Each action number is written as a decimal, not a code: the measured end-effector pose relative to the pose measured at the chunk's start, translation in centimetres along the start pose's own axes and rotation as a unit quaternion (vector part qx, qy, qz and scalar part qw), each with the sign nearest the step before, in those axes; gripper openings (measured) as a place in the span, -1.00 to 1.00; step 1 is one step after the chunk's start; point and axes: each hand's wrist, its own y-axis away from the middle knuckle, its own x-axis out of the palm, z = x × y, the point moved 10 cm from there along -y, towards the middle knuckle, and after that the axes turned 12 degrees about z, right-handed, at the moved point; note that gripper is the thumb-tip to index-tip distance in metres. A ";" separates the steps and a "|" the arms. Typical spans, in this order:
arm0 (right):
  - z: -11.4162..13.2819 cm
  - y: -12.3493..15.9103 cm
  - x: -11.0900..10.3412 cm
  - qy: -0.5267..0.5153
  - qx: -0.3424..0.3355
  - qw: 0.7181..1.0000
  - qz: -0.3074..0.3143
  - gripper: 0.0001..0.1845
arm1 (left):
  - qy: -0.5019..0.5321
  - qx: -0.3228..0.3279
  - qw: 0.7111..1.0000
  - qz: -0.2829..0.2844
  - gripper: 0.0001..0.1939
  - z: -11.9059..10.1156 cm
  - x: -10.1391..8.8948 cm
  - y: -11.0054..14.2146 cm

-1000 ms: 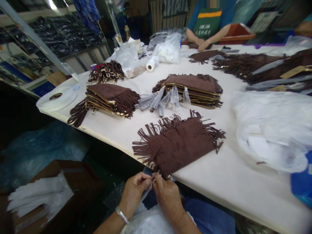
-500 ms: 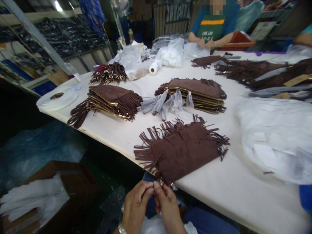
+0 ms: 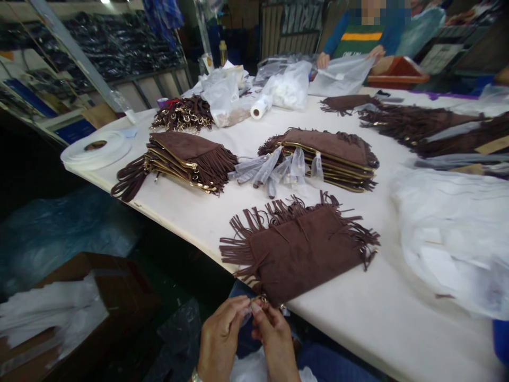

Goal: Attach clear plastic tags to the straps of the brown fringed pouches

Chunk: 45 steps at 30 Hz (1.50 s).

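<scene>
The pouch (image 3: 298,254) lies flat at my edge of the table (image 3: 358,310), fringe splayed on its far side and both ends, with a gold fitting (image 3: 263,298) at its near corner. I read the step in hand as fine work on that fitting — both hands meet there. The right hand (image 3: 274,329) has thumb and finger pinching at the fitting. The left hand (image 3: 222,329) is curled in just beside it, its fingertips bunched; I can't tell whether they grip anything, though something clear shows below them.

To do this well, I'd hold the fitting steady with the right fingers and let the left make small moves, wrists low. I'd avoid tugging, since a pull could drag the pouch over the edge, and I'd watch that no loose strand gets caught — suede that soft would probably fold rather than resist. Plastic (image 3: 250,367) lies below, by the lap, and is best kept clear of the fingertips.

Beyond the pouch sit two stacks, the left stack (image 3: 178,148) and the right stack (image 3: 330,151), with clear sleeves (image 3: 264,168) between them. A puffy white sack (image 3: 445,254) rests to the right. Across the table, a co-worker (image 3: 360,40) holds up a clear bag (image 3: 344,77).
</scene>
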 end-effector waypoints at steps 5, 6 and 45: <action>-1.2 -0.6 0.2 -0.054 -0.006 0.998 0.024 -0.52 | 0.042 -0.049 0.998 -0.015 -0.78 0.9 -0.4 -0.1; -1.3 -0.6 0.3 -0.061 -0.012 0.998 0.029 -0.54 | 0.059 -0.057 0.997 -0.014 -0.78 1.0 -0.3 -0.1; -0.6 -0.6 0.2 0.007 -0.030 0.997 0.066 -0.68 | 0.350 -0.256 0.878 0.204 -0.86 3.3 4.1 -1.6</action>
